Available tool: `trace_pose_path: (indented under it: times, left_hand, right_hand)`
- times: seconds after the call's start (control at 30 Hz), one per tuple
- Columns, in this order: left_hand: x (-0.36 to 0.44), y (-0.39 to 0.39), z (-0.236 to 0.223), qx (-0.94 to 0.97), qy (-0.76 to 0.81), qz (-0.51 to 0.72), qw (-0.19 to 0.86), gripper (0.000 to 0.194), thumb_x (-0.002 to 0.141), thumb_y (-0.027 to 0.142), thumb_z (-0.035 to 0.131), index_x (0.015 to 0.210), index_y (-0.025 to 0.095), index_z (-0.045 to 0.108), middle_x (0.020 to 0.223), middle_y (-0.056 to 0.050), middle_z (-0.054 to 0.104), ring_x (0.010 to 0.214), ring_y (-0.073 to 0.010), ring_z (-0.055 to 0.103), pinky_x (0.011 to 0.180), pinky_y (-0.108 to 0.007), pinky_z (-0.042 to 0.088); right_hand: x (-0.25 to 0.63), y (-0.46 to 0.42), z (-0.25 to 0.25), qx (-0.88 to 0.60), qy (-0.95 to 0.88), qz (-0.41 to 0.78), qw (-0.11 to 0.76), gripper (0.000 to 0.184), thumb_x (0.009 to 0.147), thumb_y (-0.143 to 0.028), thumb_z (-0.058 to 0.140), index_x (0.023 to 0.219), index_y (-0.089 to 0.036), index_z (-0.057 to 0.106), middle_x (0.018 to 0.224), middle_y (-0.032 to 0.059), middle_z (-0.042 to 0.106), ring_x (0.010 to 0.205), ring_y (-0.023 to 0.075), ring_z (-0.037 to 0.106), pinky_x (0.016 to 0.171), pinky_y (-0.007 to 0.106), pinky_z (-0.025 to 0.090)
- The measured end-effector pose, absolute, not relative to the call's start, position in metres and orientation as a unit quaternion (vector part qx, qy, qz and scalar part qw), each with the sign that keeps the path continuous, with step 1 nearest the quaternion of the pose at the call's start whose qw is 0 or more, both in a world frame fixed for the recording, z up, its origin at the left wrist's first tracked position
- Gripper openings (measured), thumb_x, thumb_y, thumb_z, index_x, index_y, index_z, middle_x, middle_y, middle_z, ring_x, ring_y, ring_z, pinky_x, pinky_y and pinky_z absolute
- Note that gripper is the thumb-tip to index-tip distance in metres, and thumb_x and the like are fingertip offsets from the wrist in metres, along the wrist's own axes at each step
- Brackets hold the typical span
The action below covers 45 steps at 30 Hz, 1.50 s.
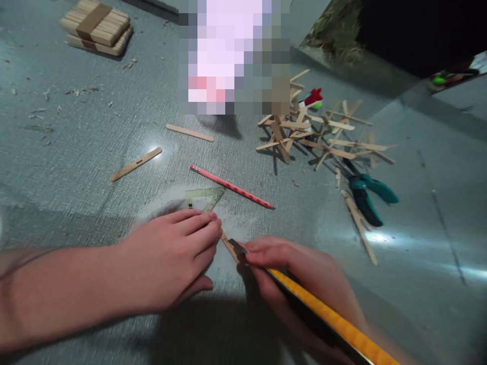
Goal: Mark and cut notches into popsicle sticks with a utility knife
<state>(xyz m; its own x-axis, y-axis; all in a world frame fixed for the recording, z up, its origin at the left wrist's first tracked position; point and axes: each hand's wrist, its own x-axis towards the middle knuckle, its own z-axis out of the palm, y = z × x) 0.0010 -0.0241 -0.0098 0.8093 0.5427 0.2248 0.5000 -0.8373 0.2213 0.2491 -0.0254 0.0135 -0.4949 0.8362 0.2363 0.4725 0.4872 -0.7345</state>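
Observation:
My left hand [175, 253] presses down on a wooden craft stick [229, 247], its fingers bent together over one end. The stick's other end sticks out past my fingertips. My right hand [304, 268] grips a utility knife [323, 309] with a yellow and black handle, thumb and fingers close behind the blade. The blade rests at the bare part of the stick; whether it has cut in is too small to tell. A clear triangular ruler [201, 195] lies partly under my left fingers. Just beyond it is a red pencil [234, 187].
Two loose craft sticks, one slotted [133, 166] and one plain [190, 133], lie farther left. Banded stick bundles [97, 25] sit at the back left. Joined sticks [285, 134] pile up at right, beside green-handled pliers [367, 190]. Wood shavings [81, 91] dot the table.

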Motion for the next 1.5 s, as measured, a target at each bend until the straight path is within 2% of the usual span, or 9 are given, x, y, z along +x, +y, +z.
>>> trace_pose_path:
  times: [0.27,0.37,0.47,0.57,0.67,0.8,0.9,1.33,1.5]
  left_hand:
    - [0.007,-0.021,-0.01,0.946,0.279,0.161,0.03,0.031,0.107,0.02,0.049,0.108,0.009,0.078,0.12,-0.014,0.076,0.109,-0.0279,0.071,0.104,-0.044,0.054]
    - [0.012,-0.013,-0.002,0.953,0.274,0.127,0.022,0.026,0.102,0.013,0.053,0.103,0.012,0.079,0.106,-0.011,0.077,0.094,-0.0251,0.071,0.096,-0.042,0.056]
    - [0.019,0.003,0.011,0.953,0.293,0.044,0.071,0.017,0.096,0.014,0.064,0.097,0.017,0.08,0.091,-0.005,0.074,0.086,-0.024,0.07,0.085,-0.039,0.055]
    - [0.028,0.022,0.022,0.935,0.329,-0.007,0.135,0.019,0.089,0.007,0.067,0.084,0.019,0.081,0.08,-0.003,0.072,0.078,-0.0222,0.069,0.074,-0.035,0.05]
    - [0.03,0.035,0.02,0.913,0.348,0.026,0.211,0.02,0.088,0.008,0.068,0.078,0.019,0.081,0.082,-0.003,0.073,0.077,-0.02,0.068,0.068,-0.031,0.047]
    - [0.022,0.043,0.006,0.898,0.331,0.097,0.272,0.023,0.095,0.012,0.064,0.09,0.022,0.083,0.09,0.001,0.075,0.088,-0.0153,0.069,0.084,-0.028,0.051]
    - [0.018,0.044,-0.001,0.881,0.334,0.149,0.3,0.018,0.091,0.011,0.07,0.087,0.022,0.083,0.093,0.0,0.075,0.09,-0.0164,0.069,0.093,-0.033,0.051]
    - [0.02,0.039,-0.001,0.866,0.31,0.187,0.345,0.02,0.087,0.004,0.067,0.081,0.018,0.08,0.085,-0.002,0.074,0.082,-0.0163,0.067,0.08,-0.03,0.051]
    - [0.019,0.04,-0.005,0.865,0.297,0.195,0.354,0.021,0.089,0.007,0.068,0.089,0.02,0.084,0.089,-0.001,0.076,0.081,-0.0144,0.068,0.076,-0.027,0.051]
  right_hand:
    - [0.27,-0.032,0.001,-0.425,-0.766,0.303,0.375,0.021,0.095,-0.015,0.068,0.106,-0.032,0.071,0.101,0.004,0.084,0.091,0.0254,0.083,0.076,0.036,0.07]
    - [0.269,-0.033,-0.005,-0.428,-0.755,0.298,0.398,0.022,0.097,-0.015,0.065,0.106,-0.034,0.071,0.099,0.002,0.083,0.09,0.0227,0.082,0.077,0.035,0.069]
    - [0.265,-0.031,-0.009,-0.409,-0.757,0.305,0.409,0.022,0.098,-0.015,0.064,0.107,-0.033,0.071,0.099,0.0016,0.083,0.09,0.0218,0.082,0.078,0.035,0.069]
    - [0.263,-0.028,-0.009,-0.395,-0.761,0.298,0.42,0.019,0.096,-0.016,0.065,0.106,-0.031,0.071,0.096,0.0031,0.082,0.088,0.0229,0.082,0.074,0.035,0.069]
    - [0.264,-0.028,-0.008,-0.389,-0.768,0.298,0.413,0.021,0.095,-0.015,0.066,0.106,-0.031,0.071,0.098,0.0041,0.083,0.088,0.0249,0.082,0.073,0.036,0.069]
    - [0.266,-0.03,-0.009,-0.388,-0.78,0.295,0.393,0.027,0.092,-0.013,0.067,0.11,-0.032,0.069,0.098,0.0042,0.083,0.088,0.0275,0.083,0.074,0.039,0.07]
    - [0.266,-0.032,-0.011,-0.406,-0.768,0.314,0.383,0.029,0.091,-0.014,0.068,0.112,-0.034,0.067,0.104,0.0033,0.084,0.091,0.0283,0.083,0.075,0.041,0.071]
    - [0.263,-0.026,-0.005,-0.398,-0.797,0.29,0.35,0.025,0.09,-0.013,0.067,0.105,-0.033,0.065,0.101,0.003,0.085,0.086,0.0257,0.084,0.076,0.037,0.073]
    - [0.263,-0.025,-0.006,-0.395,-0.802,0.282,0.349,0.019,0.091,-0.017,0.069,0.102,-0.032,0.068,0.1,0.0016,0.085,0.082,0.0256,0.084,0.073,0.037,0.074]
